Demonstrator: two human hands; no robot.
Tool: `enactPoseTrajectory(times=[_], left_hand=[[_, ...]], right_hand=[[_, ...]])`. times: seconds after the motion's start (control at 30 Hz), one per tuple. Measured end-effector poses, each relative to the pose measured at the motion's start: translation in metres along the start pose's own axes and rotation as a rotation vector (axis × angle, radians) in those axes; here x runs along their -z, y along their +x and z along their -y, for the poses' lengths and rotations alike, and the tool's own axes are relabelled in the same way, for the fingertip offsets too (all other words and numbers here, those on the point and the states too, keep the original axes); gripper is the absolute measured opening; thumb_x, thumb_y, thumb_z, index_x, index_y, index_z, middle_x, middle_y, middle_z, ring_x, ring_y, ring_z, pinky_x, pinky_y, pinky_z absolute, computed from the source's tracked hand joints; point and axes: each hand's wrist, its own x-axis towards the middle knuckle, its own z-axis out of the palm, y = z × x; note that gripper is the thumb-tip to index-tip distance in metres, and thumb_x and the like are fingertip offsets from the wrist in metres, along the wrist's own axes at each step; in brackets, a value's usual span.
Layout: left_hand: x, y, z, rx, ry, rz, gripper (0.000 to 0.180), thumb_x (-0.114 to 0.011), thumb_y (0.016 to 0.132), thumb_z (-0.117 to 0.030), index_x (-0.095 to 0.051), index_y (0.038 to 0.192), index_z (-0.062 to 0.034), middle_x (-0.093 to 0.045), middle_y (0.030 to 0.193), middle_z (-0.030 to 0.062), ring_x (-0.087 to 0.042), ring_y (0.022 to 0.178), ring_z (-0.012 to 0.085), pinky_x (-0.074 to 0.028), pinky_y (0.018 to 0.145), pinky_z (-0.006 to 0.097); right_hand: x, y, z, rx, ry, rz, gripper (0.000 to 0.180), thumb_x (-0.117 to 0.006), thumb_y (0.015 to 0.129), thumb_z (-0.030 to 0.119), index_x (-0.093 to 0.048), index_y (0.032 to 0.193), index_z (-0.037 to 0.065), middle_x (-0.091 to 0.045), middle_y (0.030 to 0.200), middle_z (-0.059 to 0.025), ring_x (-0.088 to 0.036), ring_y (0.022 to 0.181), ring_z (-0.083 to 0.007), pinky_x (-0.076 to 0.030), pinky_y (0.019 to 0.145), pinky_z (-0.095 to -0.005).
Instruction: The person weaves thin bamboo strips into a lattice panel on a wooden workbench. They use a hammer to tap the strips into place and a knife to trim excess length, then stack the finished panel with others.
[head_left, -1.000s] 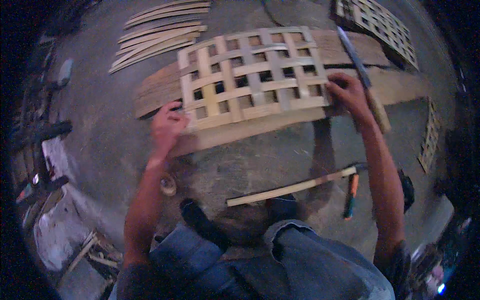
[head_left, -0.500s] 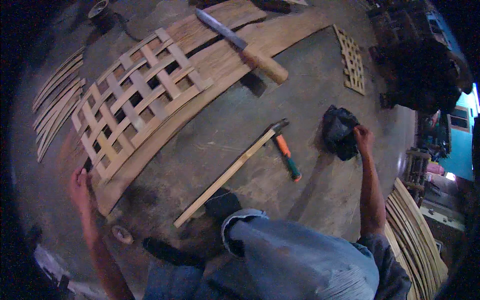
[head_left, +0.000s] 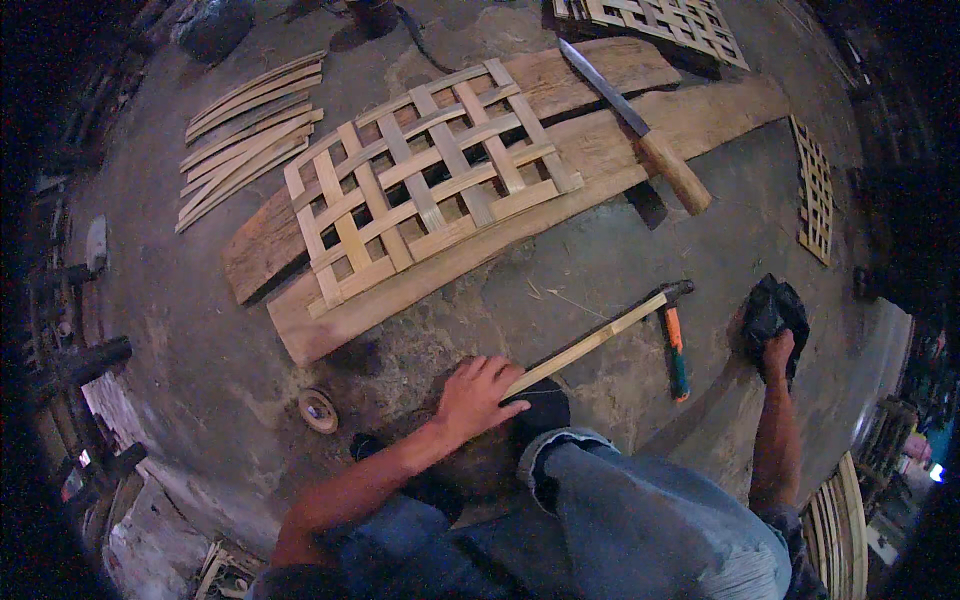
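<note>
My left hand (head_left: 478,398) is over the near end of a light wooden or bamboo strip (head_left: 590,345), palm down, fingers stretched and thumb apart. Its palm hides that end, so a firm grip does not show. The strip's far end lies against the head of a hammer (head_left: 675,350) with an orange and green handle. At the right, my right hand (head_left: 778,352) has its fingers closed at the opening of a crumpled black plastic bag (head_left: 768,305); the fingertips are hidden in its folds. A woven lattice panel (head_left: 425,180) of flat strips lies beyond my left hand.
Under the panel lie two long wooden planks (head_left: 300,330). A large knife (head_left: 665,165) with a wooden handle rests across them. Loose strips (head_left: 250,130) lie far left, with smaller lattice pieces (head_left: 815,190) at right. A round tape-like roll (head_left: 319,410) is near my left forearm.
My left hand has left the panel's near left corner and come right to the strip's near end. My right hand has moved from the bag's edge further into its folds. The view has shifted left.
</note>
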Motion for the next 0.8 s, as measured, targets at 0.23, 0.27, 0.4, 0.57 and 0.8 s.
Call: enactPoseTrajectory(times=[0.23,0.27,0.4,0.57,0.8], left_hand=[[-0.042,0.011,-0.004,-0.001,0.022,-0.046,0.021,-0.065,0.086,-0.027,-0.065,0.102,-0.0125,-0.06,0.092,0.0045,-0.063,0.089,0.0262,-0.055,0.072,0.038],[-0.037,0.01,-0.004,0.032,0.008,-0.054,0.02,-0.065,0.087,-0.025,-0.065,0.102,-0.0123,-0.06,0.092,0.005,-0.063,0.087,0.0266,-0.056,0.071,0.038],[0.015,0.0,0.003,0.136,-0.143,-0.08,0.021,-0.062,0.09,-0.022,-0.066,0.107,-0.0125,-0.061,0.094,0.0073,-0.064,0.081,0.029,-0.056,0.07,0.04],[0.098,0.012,0.025,0.141,-0.167,-0.142,0.03,-0.064,0.089,-0.022,-0.065,0.117,-0.0125,-0.063,0.098,0.0097,-0.065,0.083,0.0306,-0.055,0.071,0.039],[0.127,0.027,0.062,0.231,-0.232,-0.328,0.039,-0.072,0.08,-0.019,-0.065,0.116,-0.0073,-0.065,0.098,0.0128,-0.066,0.086,0.0281,-0.052,0.079,0.036]], right_hand=[[0.01,-0.009,-0.038,0.214,-0.262,-0.191,0.029,-0.067,0.075,0.01,-0.062,0.099,-0.005,-0.065,0.099,-0.0205,-0.062,0.091,-0.0385,-0.048,0.082,-0.0455],[0.002,-0.013,-0.019,0.164,-0.191,-0.102,0.031,-0.067,0.076,0.011,-0.061,0.101,-0.006,-0.065,0.102,-0.0218,-0.061,0.094,-0.0384,-0.048,0.083,-0.0453],[-0.003,-0.008,0.054,-0.093,0.139,0.045,0.038,-0.069,0.081,0.018,-0.061,0.107,-0.008,-0.064,0.11,-0.0234,-0.061,0.099,-0.0369,-0.046,0.088,-0.0438],[0.001,-0.007,0.033,0.099,0.174,0.024,0.041,-0.059,0.085,0.03,-0.062,0.106,-0.006,-0.065,0.103,-0.0261,-0.06,0.098,-0.0456,-0.047,0.085,-0.0488],[-0.006,-0.028,-0.068,-0.173,-0.263,-0.448,0.052,-0.06,0.086,0.039,-0.061,0.113,-0.005,-0.064,0.11,-0.0277,-0.059,0.104,-0.0462,-0.045,0.092,-0.0489]])
